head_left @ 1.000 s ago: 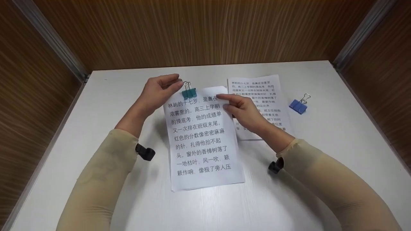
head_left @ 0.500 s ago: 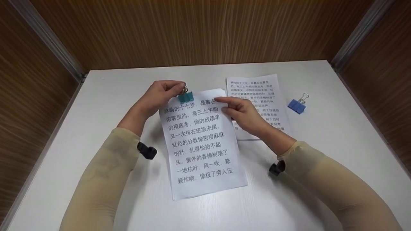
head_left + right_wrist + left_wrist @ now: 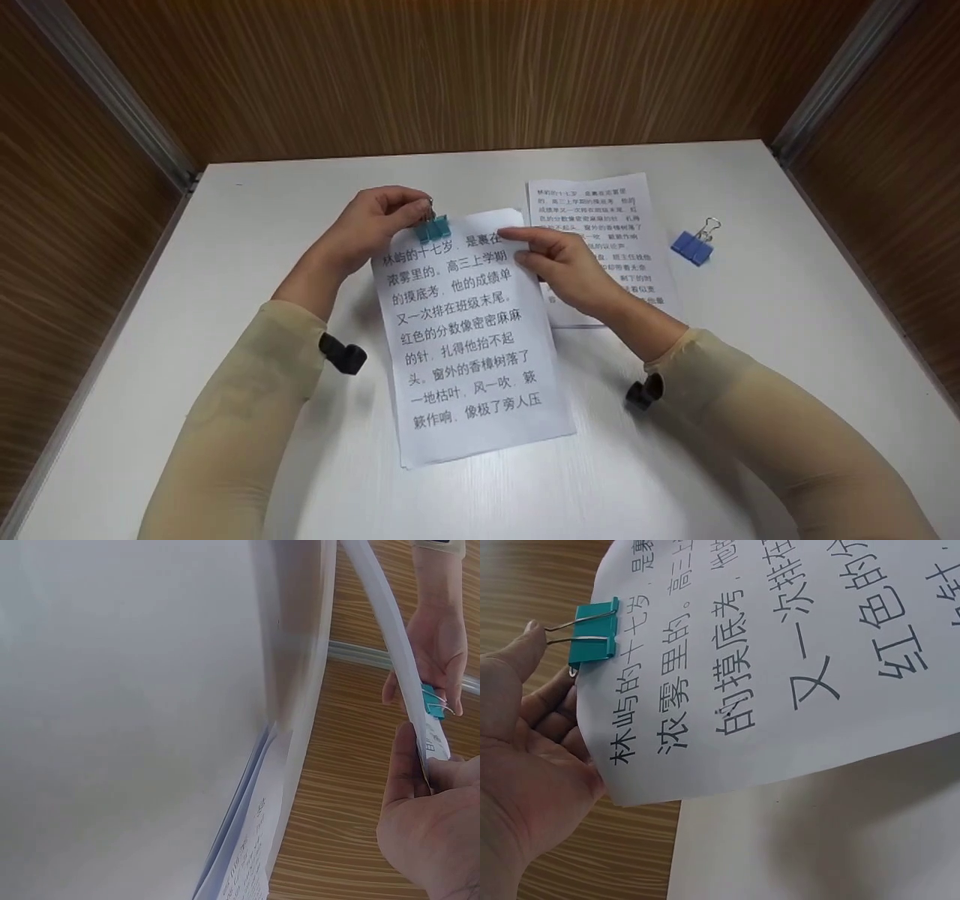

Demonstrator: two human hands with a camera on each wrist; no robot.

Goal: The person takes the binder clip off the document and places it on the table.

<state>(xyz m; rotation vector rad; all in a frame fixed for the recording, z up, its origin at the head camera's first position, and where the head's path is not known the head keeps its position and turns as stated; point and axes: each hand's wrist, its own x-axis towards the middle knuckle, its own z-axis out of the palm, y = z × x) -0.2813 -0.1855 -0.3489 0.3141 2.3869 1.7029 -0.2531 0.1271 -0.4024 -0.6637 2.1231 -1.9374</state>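
Observation:
A stack of printed sheets [image 3: 457, 330] is held up in front of me, with a teal binder clip [image 3: 433, 228] on its top edge. My left hand [image 3: 375, 223] pinches the clip's wire handles; in the left wrist view the thumb [image 3: 526, 649] meets the handle ends while the other fingers curl behind the clip. At the top right of the stack, my right hand [image 3: 570, 266] pinches the sheets' edge between thumb and fingers. The right wrist view shows the stack edge-on, with the right-hand fingers [image 3: 405, 765] behind it.
A second stack of printed sheets [image 3: 585, 202] lies on the white table [image 3: 292, 202] behind my right hand. To its right lies a blue binder clip [image 3: 693, 247] with its handle upward. Wood-grain panels [image 3: 480, 82] enclose the back and sides.
My left hand has closed its thumb and fingers on the teal binder clip's handles. The held stack has shifted slightly toward me and left; my right hand keeps its grip.

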